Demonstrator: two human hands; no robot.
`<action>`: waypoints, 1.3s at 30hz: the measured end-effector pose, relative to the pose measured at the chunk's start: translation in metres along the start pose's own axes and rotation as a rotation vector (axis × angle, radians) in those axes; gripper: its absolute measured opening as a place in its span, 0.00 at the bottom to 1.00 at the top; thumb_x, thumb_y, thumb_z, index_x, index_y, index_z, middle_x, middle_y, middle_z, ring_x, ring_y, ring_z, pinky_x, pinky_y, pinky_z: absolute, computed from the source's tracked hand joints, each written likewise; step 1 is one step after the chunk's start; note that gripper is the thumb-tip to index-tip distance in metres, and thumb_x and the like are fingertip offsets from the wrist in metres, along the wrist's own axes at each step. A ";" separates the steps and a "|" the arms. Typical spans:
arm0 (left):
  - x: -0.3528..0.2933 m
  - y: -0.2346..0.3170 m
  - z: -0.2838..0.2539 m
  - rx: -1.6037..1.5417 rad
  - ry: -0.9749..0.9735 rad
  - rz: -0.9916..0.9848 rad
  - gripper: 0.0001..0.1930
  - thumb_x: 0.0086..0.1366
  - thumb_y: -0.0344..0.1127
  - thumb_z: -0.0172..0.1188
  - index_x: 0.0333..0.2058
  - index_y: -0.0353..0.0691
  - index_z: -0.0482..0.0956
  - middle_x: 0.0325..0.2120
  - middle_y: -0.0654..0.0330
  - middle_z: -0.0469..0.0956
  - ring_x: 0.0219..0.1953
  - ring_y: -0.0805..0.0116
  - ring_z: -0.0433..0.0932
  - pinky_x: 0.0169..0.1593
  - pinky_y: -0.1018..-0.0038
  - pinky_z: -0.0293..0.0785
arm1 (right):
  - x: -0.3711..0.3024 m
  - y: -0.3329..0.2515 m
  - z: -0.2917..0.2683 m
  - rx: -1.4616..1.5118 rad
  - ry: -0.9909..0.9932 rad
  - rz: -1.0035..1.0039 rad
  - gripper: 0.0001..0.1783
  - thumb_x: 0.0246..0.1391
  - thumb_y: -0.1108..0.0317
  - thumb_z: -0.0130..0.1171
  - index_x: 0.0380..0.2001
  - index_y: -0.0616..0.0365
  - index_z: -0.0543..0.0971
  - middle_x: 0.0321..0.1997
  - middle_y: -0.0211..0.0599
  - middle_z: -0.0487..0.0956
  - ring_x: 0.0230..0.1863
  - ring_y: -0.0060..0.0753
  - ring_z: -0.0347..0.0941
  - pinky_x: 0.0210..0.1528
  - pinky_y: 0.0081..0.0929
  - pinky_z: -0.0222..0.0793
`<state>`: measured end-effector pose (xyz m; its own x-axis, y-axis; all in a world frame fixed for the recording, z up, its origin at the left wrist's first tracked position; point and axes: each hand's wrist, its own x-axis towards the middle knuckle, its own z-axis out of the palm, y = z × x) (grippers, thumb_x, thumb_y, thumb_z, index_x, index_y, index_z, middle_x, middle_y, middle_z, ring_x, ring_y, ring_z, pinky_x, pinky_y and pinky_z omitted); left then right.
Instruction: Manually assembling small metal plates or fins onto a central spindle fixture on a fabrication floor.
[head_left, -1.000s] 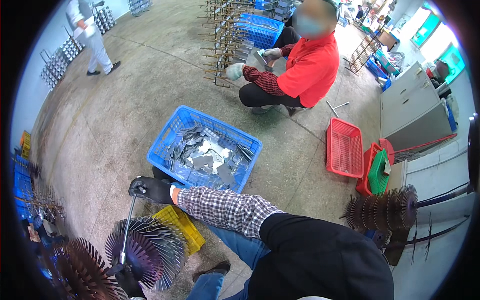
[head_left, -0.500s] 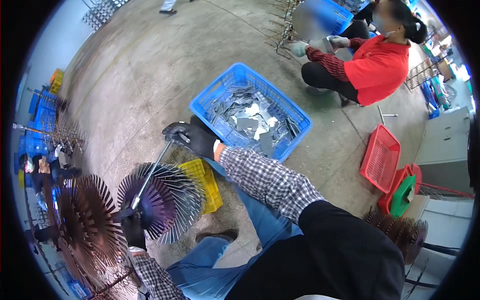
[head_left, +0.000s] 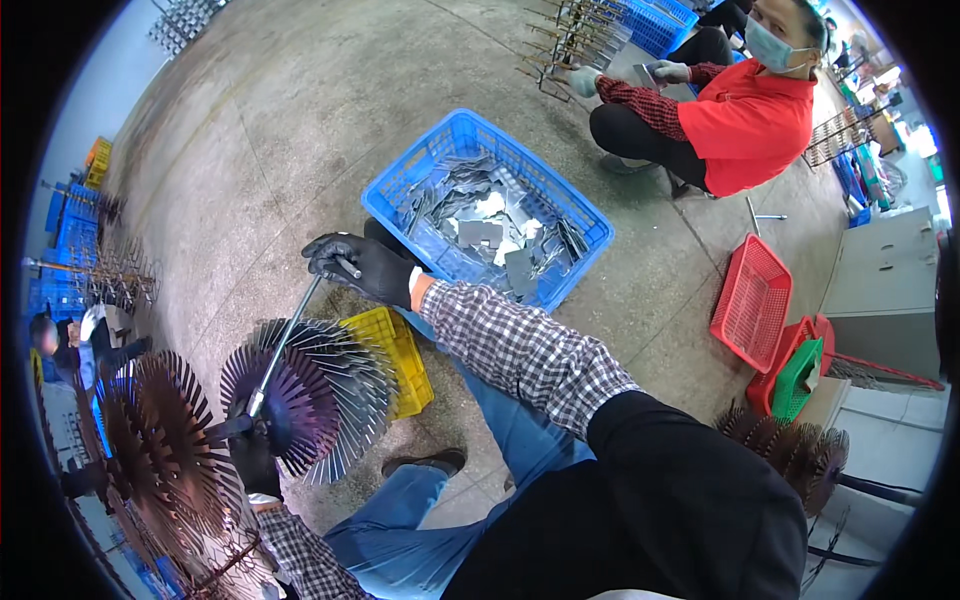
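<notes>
My right hand (head_left: 358, 268), in a black glove, is closed round the crossbar of a T-handle socket wrench (head_left: 284, 345). The wrench's long shaft slants down to the left, its socket end at the hub of a spoked disc rack. On that rack, a purple-brown slotted disc (head_left: 300, 405) carries a fan of thin grey plates (head_left: 358, 420) along its edge. Close to the socket, my gloved left hand (head_left: 255, 460) is closed at the hub; what its fingers grip is partly hidden. Left of it stands a brown slotted disc (head_left: 160, 440).
A blue basket (head_left: 395, 165) of grey flat pieces stands ahead, a yellow crate (head_left: 405, 365) beside the rack. At the upper right a co-worker in a red top (head_left: 755, 125) sits by a prong rack (head_left: 575, 45). Red (head_left: 752, 300) and green baskets (head_left: 800, 385) stand right.
The whole view has shifted slightly, moving the scene left and up. My hands keep their hold, with the wrench at nearly the same slant. The co-worker's head has turned toward me.
</notes>
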<state>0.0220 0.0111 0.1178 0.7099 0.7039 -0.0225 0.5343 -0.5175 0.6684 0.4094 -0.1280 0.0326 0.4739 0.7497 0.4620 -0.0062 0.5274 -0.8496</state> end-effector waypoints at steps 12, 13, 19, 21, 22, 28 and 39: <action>-0.015 -0.079 0.029 1.032 0.409 0.098 0.17 0.69 0.43 0.62 0.48 0.35 0.81 0.40 0.49 0.85 0.37 0.48 0.82 0.42 0.58 0.76 | 0.002 -0.022 -0.002 -0.057 -0.085 -0.091 0.13 0.58 0.80 0.61 0.46 0.62 0.81 0.60 0.46 0.79 0.60 0.44 0.75 0.63 0.34 0.69; -0.013 -0.078 0.032 1.023 0.405 0.097 0.17 0.69 0.43 0.62 0.48 0.35 0.81 0.40 0.49 0.85 0.37 0.48 0.82 0.42 0.58 0.76 | -0.001 -0.025 -0.001 -0.064 -0.086 -0.085 0.13 0.58 0.80 0.61 0.46 0.62 0.81 0.60 0.46 0.79 0.60 0.44 0.75 0.63 0.34 0.69; -0.011 -0.085 0.021 0.874 0.009 -0.158 0.36 0.77 0.65 0.35 0.62 0.42 0.75 0.55 0.51 0.79 0.45 0.52 0.82 0.41 0.63 0.78 | -0.002 -0.026 0.009 -0.194 -0.116 -0.103 0.12 0.60 0.81 0.59 0.46 0.61 0.81 0.60 0.45 0.78 0.62 0.44 0.74 0.64 0.34 0.69; -0.023 -0.119 0.017 1.499 0.231 0.106 0.36 0.76 0.66 0.36 0.61 0.42 0.76 0.54 0.51 0.79 0.43 0.53 0.82 0.41 0.61 0.78 | 0.002 -0.034 0.008 -0.165 -0.113 -0.108 0.11 0.61 0.81 0.58 0.46 0.61 0.81 0.61 0.45 0.78 0.63 0.43 0.73 0.65 0.34 0.68; -0.032 -0.142 0.020 2.067 0.424 0.439 0.36 0.76 0.66 0.36 0.60 0.43 0.77 0.54 0.51 0.80 0.41 0.53 0.81 0.41 0.60 0.77 | 0.003 -0.031 0.015 -0.162 -0.120 -0.099 0.11 0.61 0.81 0.57 0.46 0.61 0.81 0.61 0.45 0.78 0.63 0.43 0.73 0.66 0.34 0.68; -0.020 -0.145 0.049 2.088 0.679 0.338 0.36 0.75 0.68 0.37 0.57 0.44 0.79 0.52 0.50 0.80 0.40 0.52 0.80 0.40 0.59 0.77 | -0.002 -0.032 0.006 -0.198 -0.111 -0.044 0.11 0.62 0.80 0.57 0.47 0.61 0.81 0.61 0.44 0.78 0.64 0.42 0.73 0.67 0.33 0.67; -0.020 -0.150 0.045 2.049 0.661 0.390 0.38 0.73 0.71 0.39 0.55 0.43 0.80 0.50 0.47 0.81 0.42 0.50 0.79 0.42 0.59 0.78 | -0.002 -0.028 0.007 -0.146 -0.096 -0.004 0.11 0.64 0.79 0.56 0.47 0.61 0.81 0.60 0.44 0.78 0.63 0.40 0.73 0.67 0.32 0.67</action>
<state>-0.0520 0.0530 -0.0156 0.8961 0.2526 0.3650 0.3713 0.0240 -0.9282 0.4021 -0.1414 0.0574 0.3869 0.7861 0.4821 0.1267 0.4726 -0.8721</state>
